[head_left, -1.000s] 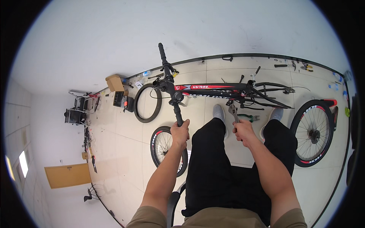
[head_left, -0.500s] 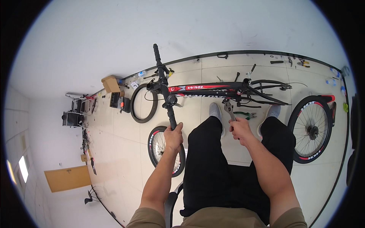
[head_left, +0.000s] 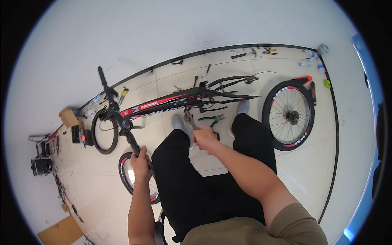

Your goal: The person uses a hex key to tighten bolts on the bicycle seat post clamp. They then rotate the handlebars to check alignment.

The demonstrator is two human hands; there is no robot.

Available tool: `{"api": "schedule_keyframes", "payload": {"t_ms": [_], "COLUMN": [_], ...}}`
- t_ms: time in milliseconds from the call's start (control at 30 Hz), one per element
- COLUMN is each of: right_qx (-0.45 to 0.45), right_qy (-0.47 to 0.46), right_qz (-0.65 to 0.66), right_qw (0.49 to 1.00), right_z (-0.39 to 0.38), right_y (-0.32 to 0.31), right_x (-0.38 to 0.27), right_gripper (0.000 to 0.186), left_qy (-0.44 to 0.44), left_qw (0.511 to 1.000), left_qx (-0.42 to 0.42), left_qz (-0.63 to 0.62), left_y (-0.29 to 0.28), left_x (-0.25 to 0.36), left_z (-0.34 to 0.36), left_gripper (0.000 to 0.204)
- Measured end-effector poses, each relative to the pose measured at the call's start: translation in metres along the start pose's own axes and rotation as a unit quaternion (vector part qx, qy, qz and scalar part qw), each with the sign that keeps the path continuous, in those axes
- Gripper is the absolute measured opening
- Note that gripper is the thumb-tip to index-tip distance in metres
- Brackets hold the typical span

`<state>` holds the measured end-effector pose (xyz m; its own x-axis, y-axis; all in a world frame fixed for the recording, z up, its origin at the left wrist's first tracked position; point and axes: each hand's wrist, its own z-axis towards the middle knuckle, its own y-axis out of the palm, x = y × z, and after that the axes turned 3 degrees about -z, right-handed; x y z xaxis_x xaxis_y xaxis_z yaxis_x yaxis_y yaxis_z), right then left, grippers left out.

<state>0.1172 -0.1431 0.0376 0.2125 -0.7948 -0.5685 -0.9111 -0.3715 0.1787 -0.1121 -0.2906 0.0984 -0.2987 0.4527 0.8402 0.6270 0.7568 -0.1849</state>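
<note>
In front of my legs is a black and red bicycle frame (head_left: pixel 163 102) with its handlebar (head_left: pixel 113 104) attached at the left. My left hand (head_left: pixel 141 164) is closed around the near grip of that handlebar. An adjustable wrench (head_left: pixel 190 119) is held in my right hand (head_left: pixel 205 139); its head meets the underside of the frame near the crank area, though what its jaws touch is too small to tell. Green-handled pliers (head_left: pixel 212 119) lie on the floor just beyond my right hand, between my shoes.
A rear wheel (head_left: pixel 288 115) lies at the right beside a red and black mudguard (head_left: pixel 302 80). Another wheel (head_left: pixel 126 173) is under my left hand, and a loose tyre (head_left: pixel 98 136) stands farther left. A hammer (head_left: pixel 244 54) and yellow-handled pliers (head_left: pixel 270 51) lie along the wall. Cardboard box (head_left: pixel 68 117) far left.
My view has swung to the right, so everything sits farther left in it. Both hands keep their hold on the handlebar grip and the wrench.
</note>
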Motion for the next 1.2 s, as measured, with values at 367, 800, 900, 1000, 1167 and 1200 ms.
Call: {"api": "schedule_keyframes", "payload": {"t_ms": [367,800,900,1000,1167,1200], "right_qx": [0.11,0.105,0.081,0.057,0.05,0.046], "right_qy": [-0.159,-0.079,-0.075,-0.041,-0.008,-0.007], "right_qz": [0.149,0.198,0.209,0.241,0.241,0.233], "right_qw": [0.97,0.971,0.972,0.968,0.969,0.971], "right_z": [-0.004,0.005,0.004,0.004,0.01,0.006], "right_y": [-0.001,-0.022,-0.027,-0.021,-0.024,-0.023], "right_x": [-0.012,-0.023,-0.028,-0.027,-0.019,-0.02], "right_gripper": [0.016,0.013,0.012,0.011,0.016,0.019], "left_qy": [0.046,0.059,0.058,0.053,0.099,0.125], "left_qw": [0.998,0.994,0.996,0.996,0.992,0.988], "left_qx": [0.006,0.063,0.038,0.037,0.072,0.094], "left_qz": [-0.041,0.068,0.065,0.063,0.0,0.011], "left_y": [0.002,-0.013,-0.006,-0.008,-0.005,-0.008], "left_x": [0.004,0.001,0.009,0.011,0.006,0.004], "left_z": [-0.008,-0.012,-0.006,-0.006,-0.001,0.007], "left_gripper": [0.029,0.042,0.061,0.061,0.065,0.065]}}
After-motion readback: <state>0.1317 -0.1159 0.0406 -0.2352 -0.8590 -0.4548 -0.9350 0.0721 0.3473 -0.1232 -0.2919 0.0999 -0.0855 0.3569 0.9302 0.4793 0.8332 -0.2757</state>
